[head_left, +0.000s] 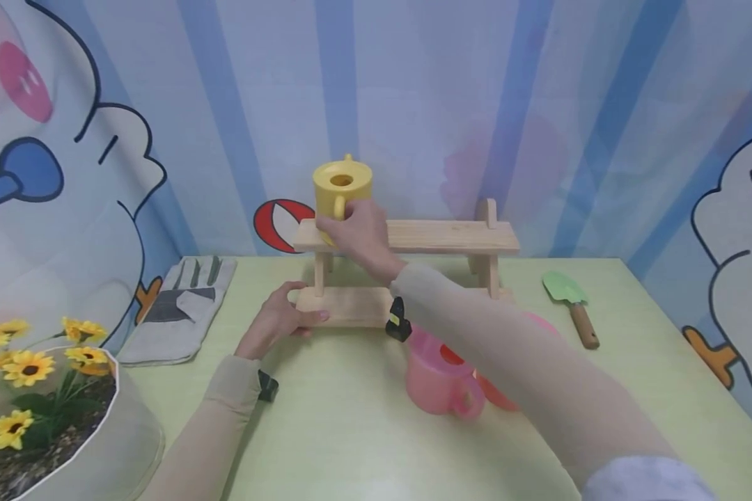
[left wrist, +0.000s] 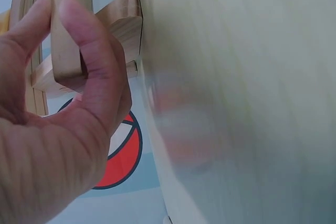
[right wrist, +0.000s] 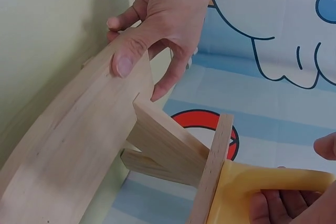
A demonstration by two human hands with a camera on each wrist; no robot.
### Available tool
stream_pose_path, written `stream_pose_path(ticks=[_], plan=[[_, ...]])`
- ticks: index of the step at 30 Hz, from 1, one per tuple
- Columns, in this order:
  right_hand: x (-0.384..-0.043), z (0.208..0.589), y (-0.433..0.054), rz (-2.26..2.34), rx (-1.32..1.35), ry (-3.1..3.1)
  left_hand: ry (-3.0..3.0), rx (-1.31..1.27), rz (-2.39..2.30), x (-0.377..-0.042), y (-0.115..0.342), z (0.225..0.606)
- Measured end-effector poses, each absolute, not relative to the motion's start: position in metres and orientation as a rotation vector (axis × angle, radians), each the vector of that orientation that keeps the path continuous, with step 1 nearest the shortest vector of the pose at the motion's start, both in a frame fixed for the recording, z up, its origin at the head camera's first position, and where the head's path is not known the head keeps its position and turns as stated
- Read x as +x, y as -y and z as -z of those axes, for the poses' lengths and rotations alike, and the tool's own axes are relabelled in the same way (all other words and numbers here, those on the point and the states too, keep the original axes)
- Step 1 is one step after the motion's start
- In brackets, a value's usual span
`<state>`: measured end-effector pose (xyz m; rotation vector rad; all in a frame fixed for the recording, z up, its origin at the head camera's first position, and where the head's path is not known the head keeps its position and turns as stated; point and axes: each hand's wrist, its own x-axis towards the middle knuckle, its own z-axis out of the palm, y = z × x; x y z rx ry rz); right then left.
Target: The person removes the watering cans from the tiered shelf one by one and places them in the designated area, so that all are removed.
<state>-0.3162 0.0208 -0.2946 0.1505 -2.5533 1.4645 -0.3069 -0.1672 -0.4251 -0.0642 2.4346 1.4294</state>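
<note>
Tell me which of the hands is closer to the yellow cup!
Right. The right hand grips the yellow cup by one handle, up at the top board. The left hand is lower down, away from the cup, holding the left end of the bottom board.

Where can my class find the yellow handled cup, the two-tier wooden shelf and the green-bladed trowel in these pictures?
Yellow handled cup [head_left: 326, 198]: head view, side wall.
Two-tier wooden shelf [head_left: 445, 235]: head view, upper board.
Green-bladed trowel [head_left: 565, 287]: head view, blade.
</note>
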Motion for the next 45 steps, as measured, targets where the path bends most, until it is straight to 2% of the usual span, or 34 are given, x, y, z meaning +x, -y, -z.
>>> stream_pose_path(ticks=[8,27,45], plan=[[-0.319,0.297,-0.013,-1.527,0.081,2.521,-2.447,-0.076,-1.422,-0.306,0.167,0.427],[-0.324,0.307,-0.005,-2.057,-0.044,2.259,-2.447,-0.090,-1.442,-0.304,0.168,0.429],[-0.323,0.306,-0.005,-1.990,-0.137,2.192,-2.463,-0.113,-1.435,-0.307,0.166,0.429]])
